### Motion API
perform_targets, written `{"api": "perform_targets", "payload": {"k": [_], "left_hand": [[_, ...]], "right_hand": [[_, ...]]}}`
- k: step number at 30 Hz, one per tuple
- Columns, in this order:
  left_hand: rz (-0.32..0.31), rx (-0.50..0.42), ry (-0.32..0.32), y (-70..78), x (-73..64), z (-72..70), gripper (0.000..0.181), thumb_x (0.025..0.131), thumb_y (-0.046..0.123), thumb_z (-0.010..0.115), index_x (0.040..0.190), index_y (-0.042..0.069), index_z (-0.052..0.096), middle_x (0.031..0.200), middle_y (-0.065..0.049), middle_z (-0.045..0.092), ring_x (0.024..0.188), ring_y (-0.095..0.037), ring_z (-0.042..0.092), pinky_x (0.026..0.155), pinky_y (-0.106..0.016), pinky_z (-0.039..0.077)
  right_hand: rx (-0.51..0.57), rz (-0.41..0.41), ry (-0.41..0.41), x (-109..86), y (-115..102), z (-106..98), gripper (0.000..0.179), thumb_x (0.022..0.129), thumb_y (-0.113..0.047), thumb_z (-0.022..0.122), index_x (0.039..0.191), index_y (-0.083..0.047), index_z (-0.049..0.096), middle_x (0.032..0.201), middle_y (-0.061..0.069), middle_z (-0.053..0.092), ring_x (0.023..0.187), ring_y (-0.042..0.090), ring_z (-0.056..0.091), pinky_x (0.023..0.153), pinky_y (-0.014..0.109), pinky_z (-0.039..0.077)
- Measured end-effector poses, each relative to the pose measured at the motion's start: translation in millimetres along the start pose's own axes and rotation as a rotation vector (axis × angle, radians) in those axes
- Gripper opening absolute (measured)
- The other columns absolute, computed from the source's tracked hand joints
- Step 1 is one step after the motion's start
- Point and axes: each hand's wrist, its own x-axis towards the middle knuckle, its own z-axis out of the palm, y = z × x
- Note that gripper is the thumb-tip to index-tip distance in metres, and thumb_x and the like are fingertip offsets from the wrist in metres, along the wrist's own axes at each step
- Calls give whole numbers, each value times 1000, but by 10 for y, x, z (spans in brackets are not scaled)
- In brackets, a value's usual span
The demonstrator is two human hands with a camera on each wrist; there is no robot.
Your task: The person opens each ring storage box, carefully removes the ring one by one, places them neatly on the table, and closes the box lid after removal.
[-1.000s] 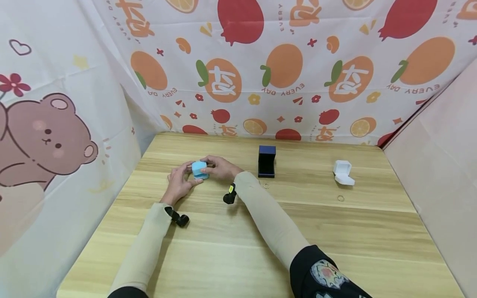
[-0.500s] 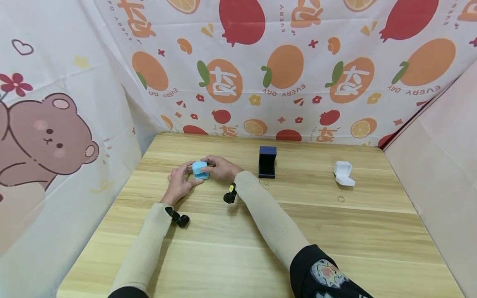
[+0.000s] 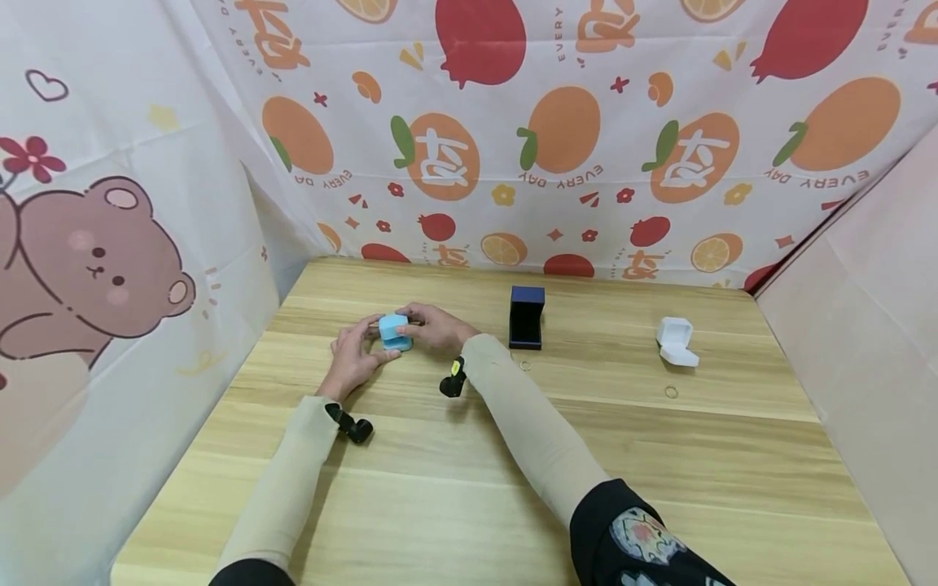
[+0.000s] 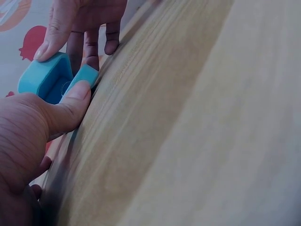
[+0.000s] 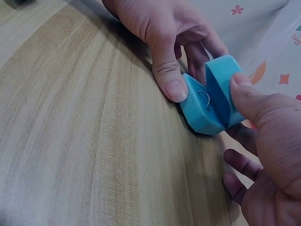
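Note:
A light blue ring box (image 3: pixel 393 327) stands partly open on the wooden table, its gap toward the person. My left hand (image 3: pixel 353 358) holds it from the left, the thumb pressing the front of the base (image 5: pixel 200 113). From the other side my right hand (image 3: pixel 436 328) grips the lid (image 4: pixel 44 75), thumb on its outer face. A thin ring (image 5: pixel 205 98) sits upright in the box's slot. Some fingers of both hands are hidden behind the box.
An open dark blue ring box (image 3: pixel 525 319) stands right of the hands, a ring (image 3: pixel 524 366) lying before it. Farther right is an open white ring box (image 3: pixel 676 342), with another ring (image 3: pixel 671 391) in front. Printed cloth hangs behind the table (image 3: pixel 454 488).
Both hands stay in nearly the same place around the light blue ring box. The gap between its lid and base looks slightly wider than a second ago.

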Motion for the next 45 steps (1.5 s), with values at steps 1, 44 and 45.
{"api": "perform_targets", "payload": {"k": [1, 44, 45], "left_hand": [[1, 0, -1, 1, 0, 0, 76, 86, 24, 82, 151, 11, 45, 138, -19, 65, 127, -39, 38, 101, -55, 16], [-1, 2, 3, 7, 3, 4, 77, 87, 24, 82, 152, 12, 44, 139, -20, 64, 132, -41, 35, 102, -56, 16], [-3, 0, 2, 8, 0, 5, 77, 87, 24, 82, 152, 12, 44, 139, -20, 64, 133, -41, 35, 102, -56, 16]], "right_hand": [[14, 4, -3, 0, 0, -2, 45, 106, -30, 53, 147, -12, 50, 147, 6, 56, 137, 17, 53, 115, 32, 44], [18, 55, -33, 37, -34, -48, 48, 107, -33, 50, 149, -12, 48, 157, 8, 47, 145, 27, 48, 117, 40, 42], [18, 55, -34, 37, -33, -46, 47, 107, -33, 50, 149, -12, 48, 157, 9, 47, 145, 27, 48, 117, 41, 42]]}}
